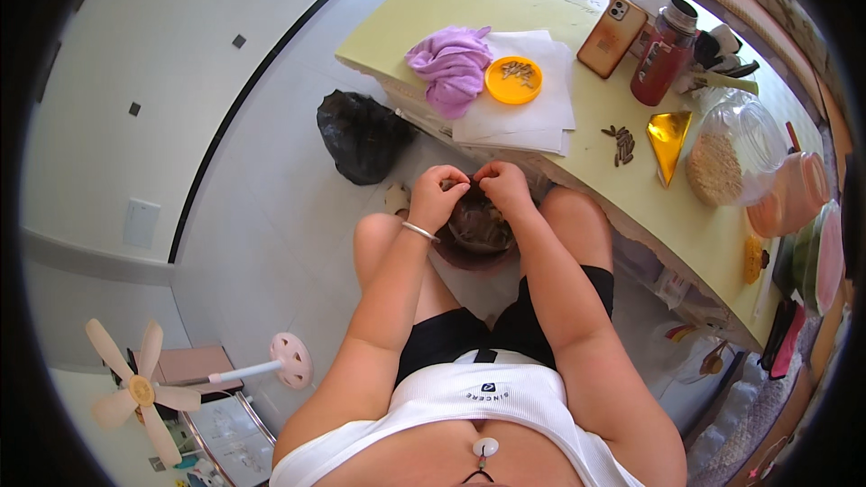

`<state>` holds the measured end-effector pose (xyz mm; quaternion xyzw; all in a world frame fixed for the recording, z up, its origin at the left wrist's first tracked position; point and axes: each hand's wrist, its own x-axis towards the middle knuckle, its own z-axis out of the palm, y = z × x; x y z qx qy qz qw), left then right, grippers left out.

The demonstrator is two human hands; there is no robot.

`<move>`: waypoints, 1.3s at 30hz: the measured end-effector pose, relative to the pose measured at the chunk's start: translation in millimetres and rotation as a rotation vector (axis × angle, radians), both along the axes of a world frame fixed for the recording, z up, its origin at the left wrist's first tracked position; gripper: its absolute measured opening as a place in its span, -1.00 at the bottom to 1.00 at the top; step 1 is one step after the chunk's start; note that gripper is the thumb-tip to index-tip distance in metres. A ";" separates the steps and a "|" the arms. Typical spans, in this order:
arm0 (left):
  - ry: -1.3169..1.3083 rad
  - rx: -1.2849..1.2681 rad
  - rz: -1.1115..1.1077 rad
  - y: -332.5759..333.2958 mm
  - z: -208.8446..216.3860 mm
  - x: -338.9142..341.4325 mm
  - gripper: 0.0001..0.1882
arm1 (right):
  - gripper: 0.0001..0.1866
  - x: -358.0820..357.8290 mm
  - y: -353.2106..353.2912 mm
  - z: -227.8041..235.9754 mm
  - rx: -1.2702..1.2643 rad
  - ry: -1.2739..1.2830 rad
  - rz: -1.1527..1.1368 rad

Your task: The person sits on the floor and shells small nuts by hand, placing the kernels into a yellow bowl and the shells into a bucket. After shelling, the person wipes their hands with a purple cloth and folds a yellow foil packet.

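A yellow table [622,189] bears white paper [532,117], a phone [611,36] and jars [731,149].

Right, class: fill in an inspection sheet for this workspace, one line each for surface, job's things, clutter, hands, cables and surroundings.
Surface: yellow-green table, crowded along the right side.
Job's things: dark bowl between the knees, its contents unclear.
Clutter: purple cloth, orange lid with seeds on white paper, seeds, phone, red flask, gold triangle, glass jar.
Hands: left hand and right hand pinched together over the bowl; what they hold is too small to tell.
Cables: nothing seen.
Surroundings: tiled floor, black bag, fan.
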<state>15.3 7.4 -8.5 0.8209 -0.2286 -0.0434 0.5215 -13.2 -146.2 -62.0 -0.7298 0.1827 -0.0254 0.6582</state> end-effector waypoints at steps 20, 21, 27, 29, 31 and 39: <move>-0.528 0.293 -0.374 -209.9 64.1 19.5 -0.85 | -0.76 28.1 32.9 -68.3 -0.123 -0.589 0.066; -0.556 0.321 -0.400 -225.6 64.8 9.8 -0.85 | -0.78 42.9 33.8 -103.9 0.205 -0.572 0.143; -0.571 0.454 -0.345 -243.0 42.7 5.6 -0.93 | -0.82 49.6 34.5 -127.9 0.817 -0.333 0.339; -0.526 0.386 -0.336 -234.9 45.7 5.1 -0.94 | -0.77 34.3 37.5 -103.0 0.893 -0.507 0.229; -0.416 0.248 -0.321 -211.6 56.4 5.8 -0.93 | -0.62 15.5 28.5 -78.2 0.042 -0.643 0.061; -0.101 -0.151 0.086 -57.8 43.2 8.1 -0.89 | -0.90 2.7 11.6 18.3 0.290 -0.063 0.045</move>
